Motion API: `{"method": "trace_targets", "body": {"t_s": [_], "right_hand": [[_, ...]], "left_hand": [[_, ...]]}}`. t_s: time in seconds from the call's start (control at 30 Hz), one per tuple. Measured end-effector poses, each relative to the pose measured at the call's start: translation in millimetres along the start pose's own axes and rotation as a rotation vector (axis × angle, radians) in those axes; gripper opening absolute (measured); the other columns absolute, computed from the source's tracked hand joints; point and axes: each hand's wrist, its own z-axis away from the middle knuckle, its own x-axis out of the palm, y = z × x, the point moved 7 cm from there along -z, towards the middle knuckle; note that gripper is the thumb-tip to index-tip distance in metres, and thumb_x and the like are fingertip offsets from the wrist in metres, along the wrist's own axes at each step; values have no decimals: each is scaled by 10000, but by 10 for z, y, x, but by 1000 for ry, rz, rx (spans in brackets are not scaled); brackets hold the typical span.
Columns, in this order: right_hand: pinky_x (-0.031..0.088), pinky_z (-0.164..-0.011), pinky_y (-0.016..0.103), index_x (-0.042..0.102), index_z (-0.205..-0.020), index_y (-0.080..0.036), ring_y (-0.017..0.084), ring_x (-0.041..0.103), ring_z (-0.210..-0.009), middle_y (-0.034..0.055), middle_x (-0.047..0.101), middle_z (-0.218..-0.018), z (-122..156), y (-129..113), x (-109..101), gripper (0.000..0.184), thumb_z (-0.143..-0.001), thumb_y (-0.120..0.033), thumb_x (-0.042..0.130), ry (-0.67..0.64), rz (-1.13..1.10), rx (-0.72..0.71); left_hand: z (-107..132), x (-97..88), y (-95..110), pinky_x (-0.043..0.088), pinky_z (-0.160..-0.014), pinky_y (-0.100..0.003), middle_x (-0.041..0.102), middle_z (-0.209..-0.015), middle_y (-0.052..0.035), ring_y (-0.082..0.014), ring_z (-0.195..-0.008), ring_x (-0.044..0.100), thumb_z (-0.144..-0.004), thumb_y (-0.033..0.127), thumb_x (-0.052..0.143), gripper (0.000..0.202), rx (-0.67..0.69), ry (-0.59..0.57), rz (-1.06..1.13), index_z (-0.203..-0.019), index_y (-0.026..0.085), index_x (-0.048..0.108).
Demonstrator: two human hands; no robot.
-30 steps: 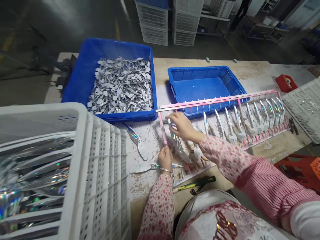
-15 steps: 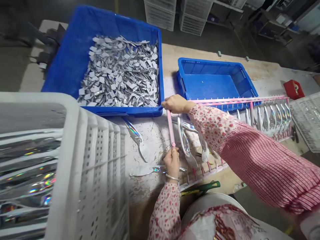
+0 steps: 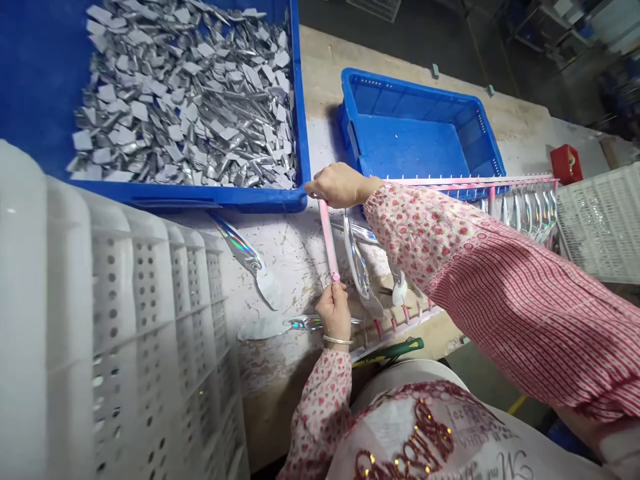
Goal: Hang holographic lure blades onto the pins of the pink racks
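Head view: we find the left hand (image 3: 335, 313) grasping the lower end of the pink rack bar (image 3: 329, 240); at its 12 o'clock, the right hand (image 3: 337, 185) curls over the upper end, and we cannot tell whether it grips. One iridescent silver blank (image 3: 357, 263) is at the bar's 4 o'clock; a blue bin (image 3: 260, 198) is at the right hand's 10.

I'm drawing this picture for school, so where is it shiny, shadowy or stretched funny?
In the head view, rainbow glare streaks the loose silver piece in front of the large blue bin; in that same view, shadow darkens the table left of the small blue bin; and the head view seems to stretch the white perforated crate at its left edge.
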Motion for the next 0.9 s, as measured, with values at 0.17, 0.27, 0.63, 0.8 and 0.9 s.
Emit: {"method": "trace_targets", "body": {"t_s": [0.17,0.27,0.63,0.8,0.9], "right_hand": [[353,-705,294,629,-1039,-167,202,609,-854,94,680,-961,30,-22,-23,208,-886,-164,488,18,16,40],[358,-690,297,628,-1034,-158,209,615,-847,111,684,-967,43,-53,-49,208,-879,-152,490,19,21,39],[369,-666,311,624,-1054,-148,227,618,-837,132,685,-993,36,-75,-18,237,-867,-137,480,25,9,19],[369,-678,304,627,-1035,-152,220,616,-839,131,683,-995,52,-90,-34,233,-866,-128,470,23,-16,29],[365,-682,303,626,-1028,-152,216,613,-835,123,680,-975,54,-91,-38,229,-867,-130,464,20,-15,21]], "left_hand": [[-35,33,-16,178,-371,-183,329,-491,91,-38,-382,245,-754,669,601,509,-36,-53,100,-765,161,572],[-43,63,-6,179,-370,-169,312,-497,102,-32,-383,237,-721,669,642,520,-58,-105,161,-785,158,568],[-60,71,71,210,-414,-162,336,-561,93,-34,-443,270,-740,549,688,442,-118,-316,184,-869,138,590],[-117,98,280,416,-566,-209,580,-745,-2,-92,-627,520,-700,425,739,437,-117,-387,112,-986,122,610],[-130,171,310,289,-445,-174,453,-612,66,-43,-477,384,-674,429,752,432,-175,-374,199,-938,127,590]]}}
